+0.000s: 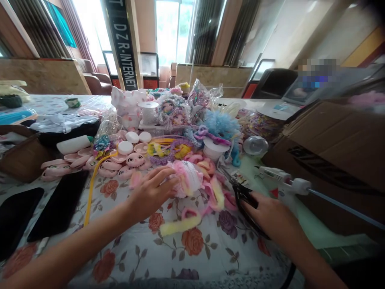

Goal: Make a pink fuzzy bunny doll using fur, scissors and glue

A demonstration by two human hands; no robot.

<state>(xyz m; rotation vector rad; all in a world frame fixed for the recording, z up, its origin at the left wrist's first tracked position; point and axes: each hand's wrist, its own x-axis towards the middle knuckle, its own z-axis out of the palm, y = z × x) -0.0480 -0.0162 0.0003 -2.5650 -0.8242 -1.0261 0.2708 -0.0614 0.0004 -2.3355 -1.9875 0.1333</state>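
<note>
My left hand (158,184) has its fingers curled over a pink-and-white fluffy bundle (190,178) with a lacy white band. In my right hand (269,210) is a pair of black-handled scissors (240,192), blades pointing up and to the left, away from the bundle. Pink and yellow fuzzy strips (216,194) lie loosely between the bundle and the scissors. A pale yellow end of strip (180,225) rests nearer to me on the flowered tablecloth (132,245). Pink doll faces (135,159) are heaped beyond my left hand.
A white glue gun (275,175) with a long glue stick lies at right beside a cardboard box (331,156). Two dark phone-like slabs (58,204) are at left. Farther back stand spools (215,147), blue fluff (221,124) and doll heads (179,116).
</note>
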